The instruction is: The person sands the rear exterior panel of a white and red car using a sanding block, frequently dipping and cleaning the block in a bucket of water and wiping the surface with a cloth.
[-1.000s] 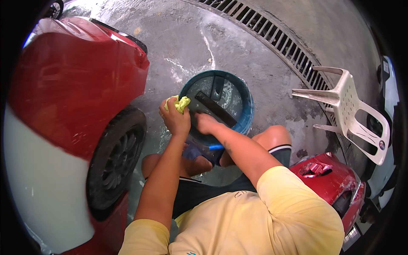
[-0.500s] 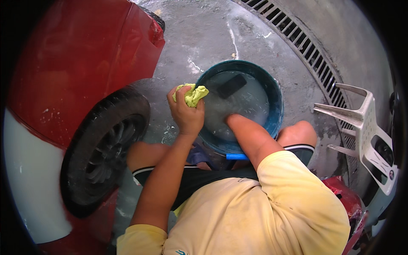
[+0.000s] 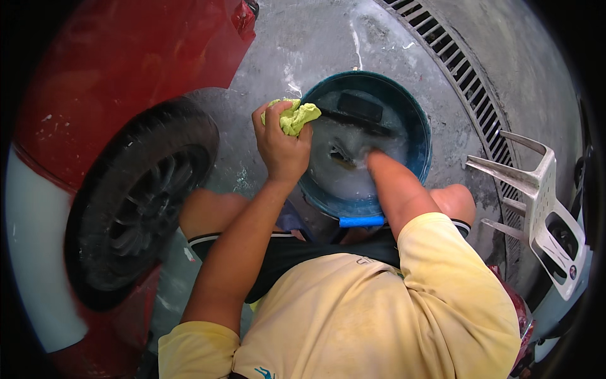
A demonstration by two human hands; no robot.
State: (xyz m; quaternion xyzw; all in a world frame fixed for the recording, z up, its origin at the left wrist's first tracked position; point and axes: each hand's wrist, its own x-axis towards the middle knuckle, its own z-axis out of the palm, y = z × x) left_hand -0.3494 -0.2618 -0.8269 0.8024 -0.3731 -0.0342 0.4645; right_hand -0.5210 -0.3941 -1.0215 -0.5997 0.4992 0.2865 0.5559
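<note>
Left hand (image 3: 281,148): fist clamped on 1 yellow-green cloth (image 3: 295,115), held at the left rim of the blue bucket (image 3: 418,120). Right hand: sunk in the bucket's cloudy water, grip impossible to tell. Bucket stands on wet concrete floor (image 3: 315,44) between the knees. Left: red car's tyre (image 3: 136,202). Right: 1 white plastic chair (image 3: 546,202).

Single view: head-worn fisheye camera, looking steeply down over the wearer's yellow short-sleeved shirt (image 3: 379,303) and both forearms, which enter from the lower edge. Close range; the round blue plastic bucket of cloudy water (image 3: 416,120) sits just above centre. Left margin: red car body with black tyre (image 3: 136,196). Right margin: white plastic chair (image 3: 543,202), long metal drain grate (image 3: 467,76). Straight edges curve toward the dark circular rim. No second view overlaps.
</note>
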